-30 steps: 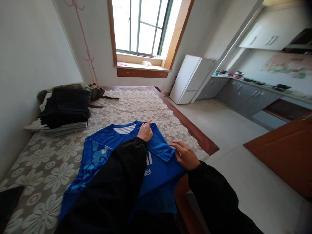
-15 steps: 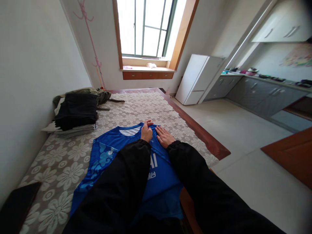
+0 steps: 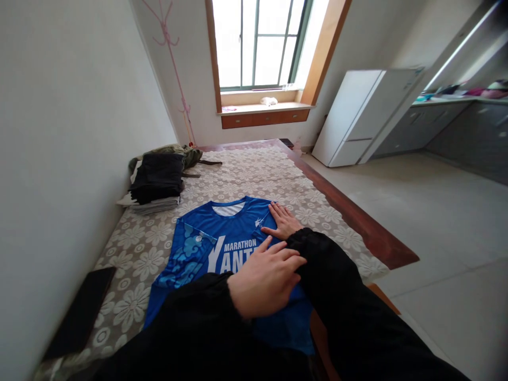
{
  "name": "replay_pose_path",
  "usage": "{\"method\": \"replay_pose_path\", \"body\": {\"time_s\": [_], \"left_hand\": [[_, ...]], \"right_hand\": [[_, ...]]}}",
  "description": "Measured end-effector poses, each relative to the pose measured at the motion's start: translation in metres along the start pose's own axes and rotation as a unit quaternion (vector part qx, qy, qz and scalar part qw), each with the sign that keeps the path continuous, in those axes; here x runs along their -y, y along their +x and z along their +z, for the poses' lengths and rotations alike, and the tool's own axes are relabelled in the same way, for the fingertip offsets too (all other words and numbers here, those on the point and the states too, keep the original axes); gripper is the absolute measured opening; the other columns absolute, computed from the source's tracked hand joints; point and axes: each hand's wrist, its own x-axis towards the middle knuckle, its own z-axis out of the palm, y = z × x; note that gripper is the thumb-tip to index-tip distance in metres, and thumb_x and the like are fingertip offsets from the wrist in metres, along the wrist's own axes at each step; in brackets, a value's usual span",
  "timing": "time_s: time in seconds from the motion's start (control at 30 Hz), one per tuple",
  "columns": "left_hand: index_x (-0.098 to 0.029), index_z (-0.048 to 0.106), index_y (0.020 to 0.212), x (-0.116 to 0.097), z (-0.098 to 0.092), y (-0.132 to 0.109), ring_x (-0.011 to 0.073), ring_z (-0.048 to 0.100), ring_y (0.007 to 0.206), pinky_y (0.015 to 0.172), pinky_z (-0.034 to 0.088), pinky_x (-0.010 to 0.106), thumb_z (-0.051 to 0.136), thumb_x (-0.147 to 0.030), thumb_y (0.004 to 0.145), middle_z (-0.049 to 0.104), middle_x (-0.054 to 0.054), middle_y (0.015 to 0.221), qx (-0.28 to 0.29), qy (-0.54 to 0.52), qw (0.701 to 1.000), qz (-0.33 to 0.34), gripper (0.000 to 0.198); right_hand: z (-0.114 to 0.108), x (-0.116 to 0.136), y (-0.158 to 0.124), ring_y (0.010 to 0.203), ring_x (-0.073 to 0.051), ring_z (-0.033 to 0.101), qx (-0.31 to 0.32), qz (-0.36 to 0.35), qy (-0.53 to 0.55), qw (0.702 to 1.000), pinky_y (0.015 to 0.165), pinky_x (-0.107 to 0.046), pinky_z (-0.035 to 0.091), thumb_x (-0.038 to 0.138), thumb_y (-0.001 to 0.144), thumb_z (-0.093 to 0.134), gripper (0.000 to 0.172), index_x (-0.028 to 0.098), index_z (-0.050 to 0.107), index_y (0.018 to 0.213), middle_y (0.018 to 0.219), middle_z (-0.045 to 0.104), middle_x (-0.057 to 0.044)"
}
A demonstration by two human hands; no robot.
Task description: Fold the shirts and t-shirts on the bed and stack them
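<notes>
A blue sports shirt (image 3: 222,233) with white lettering lies flat on the flowered lace cover (image 3: 246,174) of a low wooden platform. Both side parts are folded inward. My left hand (image 3: 264,278) rests flat on the shirt's lower middle, fingers stretched out toward the right. My right hand (image 3: 282,221) lies flat on the folded right shoulder, fingers spread and pointing toward the collar. Both arms wear black sleeves that hide the shirt's lower right part.
A stack of folded dark and light clothes (image 3: 157,182) sits by the left wall. A flat dark object (image 3: 81,312) lies at the near left. The platform's wooden edge (image 3: 353,217) runs along the right, with tiled floor and a white fridge (image 3: 359,119) beyond.
My left hand has slid from the collar down to the shirt's lower middle. My right hand moved from the sleeve edge onto the folded right shoulder. The white lettering now shows.
</notes>
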Motion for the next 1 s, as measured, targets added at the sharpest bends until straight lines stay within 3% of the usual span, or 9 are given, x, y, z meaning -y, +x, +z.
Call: {"method": "replay_pose_path", "body": {"time_s": [0.1, 0.2, 0.3, 0.37, 0.53, 0.63, 0.83, 1.0], "left_hand": [[-0.027, 0.061, 0.133, 0.045, -0.027, -0.052, 0.022, 0.06, 0.131, 0.124, 0.033, 0.048, 0.042, -0.031, 0.104, 0.068, 0.005, 0.136, 0.025, 0.006, 0.994, -0.106, 0.035], [-0.019, 0.062, 0.134, 0.119, -0.045, -0.095, 0.0283, 0.049, 0.143, 0.121, 0.037, 0.046, 0.042, -0.043, 0.102, 0.06, 0.013, 0.147, -0.028, 0.065, 0.969, -0.238, 0.045], [-0.01, 0.053, 0.144, 0.183, -0.044, -0.123, 0.0334, 0.041, 0.149, 0.122, 0.035, 0.05, 0.043, -0.055, 0.097, 0.05, 0.02, 0.156, -0.021, 0.098, 0.939, -0.329, 0.067], [-0.004, 0.045, 0.15, 0.206, -0.032, -0.131, 0.0347, 0.034, 0.153, 0.124, 0.03, 0.05, 0.041, -0.062, 0.095, 0.043, 0.023, 0.16, -0.017, 0.116, 0.922, -0.37, 0.08], [0.001, 0.03, 0.158, 0.216, 0.007, -0.132, 0.0368, 0.022, 0.157, 0.126, 0.025, 0.051, 0.039, -0.076, 0.091, 0.024, 0.027, 0.168, -0.083, 0.189, 0.892, -0.403, 0.101], [0.003, 0.023, 0.159, 0.216, 0.019, -0.134, 0.0372, 0.023, 0.157, 0.126, 0.024, 0.051, 0.039, -0.081, 0.088, 0.024, 0.028, 0.167, -0.136, 0.217, 0.874, -0.414, 0.111], [0.008, 0.024, 0.157, 0.223, 0.021, -0.139, 0.0397, 0.026, 0.155, 0.125, 0.025, 0.053, 0.036, -0.086, 0.084, 0.029, 0.031, 0.164, -0.137, 0.228, 0.864, -0.428, 0.12], [0.007, 0.026, 0.157, 0.222, 0.018, -0.14, 0.0393, 0.027, 0.155, 0.125, 0.025, 0.052, 0.036, -0.087, 0.083, 0.028, 0.029, 0.165, -0.131, 0.237, 0.853, -0.446, 0.12]], "right_hand": [[-0.006, 0.001, 0.001, 0.152, -0.037, 0.034, -0.01, -0.008, -0.079, 0.997, 0.127, -0.061, 0.014, 0.073, 0.087, 0.055, 0.094, 0.017, 0.036, 0.16, 0.166, 0.035, -0.015], [-0.013, -0.002, 0.002, 0.144, -0.034, 0.047, -0.053, -0.016, -0.062, 0.997, 0.126, -0.057, 0.023, 0.063, 0.093, 0.05, 0.075, 0.019, 0.048, 0.154, 0.158, 0.049, -0.013], [-0.014, -0.004, 0.003, 0.144, -0.031, 0.048, -0.074, -0.025, -0.037, 0.996, 0.124, -0.051, 0.032, 0.058, 0.096, 0.047, 0.067, 0.019, 0.053, 0.15, 0.154, 0.053, -0.012], [-0.01, -0.002, 0.003, 0.148, -0.031, 0.042, -0.07, -0.02, -0.042, 0.996, 0.123, -0.048, 0.033, 0.061, 0.095, 0.046, 0.073, 0.016, 0.049, 0.152, 0.159, 0.048, -0.014], [0.012, 0.004, 0.0, 0.156, -0.034, 0.025, -0.019, 0.064, -0.116, 0.991, 0.127, -0.049, 0.022, 0.075, 0.089, 0.042, 0.1, 0.004, 0.034, 0.16, 0.166, 0.033, -0.02], [0.018, 0.004, -0.001, 0.157, -0.033, 0.021, -0.005, 0.089, -0.142, 0.986, 0.129, -0.046, 0.017, 0.079, 0.089, 0.035, 0.105, 0.002, 0.028, 0.161, 0.167, 0.03, -0.02], [0.014, 0.004, -0.001, 0.158, -0.033, 0.017, -0.019, 0.058, -0.157, 0.986, 0.129, -0.046, 0.014, 0.083, 0.087, 0.035, 0.114, -0.001, 0.023, 0.162, 0.169, 0.025, -0.021], [0.017, 0.003, -0.002, 0.158, -0.032, 0.016, 0.001, 0.075, -0.164, 0.984, 0.129, -0.046, 0.013, 0.085, 0.087, 0.03, 0.114, 0.0, 0.023, 0.162, 0.168, 0.026, -0.021]]}}
